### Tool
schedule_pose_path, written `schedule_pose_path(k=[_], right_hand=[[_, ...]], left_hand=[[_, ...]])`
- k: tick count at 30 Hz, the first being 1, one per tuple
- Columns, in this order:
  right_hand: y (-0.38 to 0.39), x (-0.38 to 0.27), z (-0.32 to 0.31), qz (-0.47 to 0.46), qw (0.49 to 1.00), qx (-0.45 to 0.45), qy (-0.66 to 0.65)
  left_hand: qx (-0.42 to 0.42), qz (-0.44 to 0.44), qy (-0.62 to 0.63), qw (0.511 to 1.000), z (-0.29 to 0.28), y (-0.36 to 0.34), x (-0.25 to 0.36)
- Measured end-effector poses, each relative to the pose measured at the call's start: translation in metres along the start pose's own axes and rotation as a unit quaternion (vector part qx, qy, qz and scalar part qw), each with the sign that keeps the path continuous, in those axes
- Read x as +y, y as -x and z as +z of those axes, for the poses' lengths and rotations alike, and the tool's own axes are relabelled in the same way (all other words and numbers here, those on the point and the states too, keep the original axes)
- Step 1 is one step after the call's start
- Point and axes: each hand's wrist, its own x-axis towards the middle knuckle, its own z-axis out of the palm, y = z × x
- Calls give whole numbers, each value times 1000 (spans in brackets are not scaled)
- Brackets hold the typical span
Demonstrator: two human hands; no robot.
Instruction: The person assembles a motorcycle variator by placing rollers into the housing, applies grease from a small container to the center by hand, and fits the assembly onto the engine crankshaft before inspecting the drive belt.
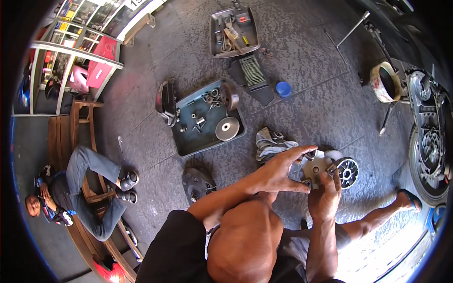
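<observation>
Spread in a wide curve, the left grip (279, 173) reaches across from the left and appears to grasp a pale metal plate (321, 166) by its rim, fingertips at the upper corner and thumb at the lower one. From below, the right grip (324, 202) pinches a small brownish edge piece (331, 168) at the plate's right corner, thumb against fingers. So the plate sits between the two hands, ahead of the bare bent knee (245, 243); whether it also touches the floor (302, 111) I cannot tell.

Smooth, dull silver and flat, the plate has a round mark or hole near its middle. Just to its right is a round spoked part (348, 172), its rim and ribs standing out against dark gaps. Beyond the left fingers lies a crumpled grey cloth rag (270, 144).

Farther off stands a teal tray (192, 139) with rounded corners. In it are a shiny disc (227, 129) with a pale centre, a rust-brown drum (229, 96) and small loose metal parts. A pleated, yellow-green filter (253, 71) in a black frame lies beyond, beside a glossy blue cap (283, 89). The floor is dark, mottled and scuffed, crossed by straight seams. Left, a person (61, 195) reclines on a slatted wooden bench (61, 134).
</observation>
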Motion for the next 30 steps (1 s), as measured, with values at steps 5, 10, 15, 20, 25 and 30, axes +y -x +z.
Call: schedule_pose_path(k=[5,10,15,20,25,30], right_hand=[[-15,27,-24,109,990,-46,81],[-36,78,-76,177,968,-27,176],[-45,110,-77,215,960,-17,179],[-65,114,-72,203,963,-18,175],[-106,135,-55,115,917,-44,380],[-142,156,-48,-2,829,-68,555]], left_hand=[[27,-25,-84,996,-3,25,-46],[41,-26,-190,981,8,50,-120],[79,-64,-176,979,3,70,-134],[108,-81,-206,969,2,55,-131],[206,-61,-289,933,-20,55,-153],[215,-127,-312,917,-33,48,-173]])
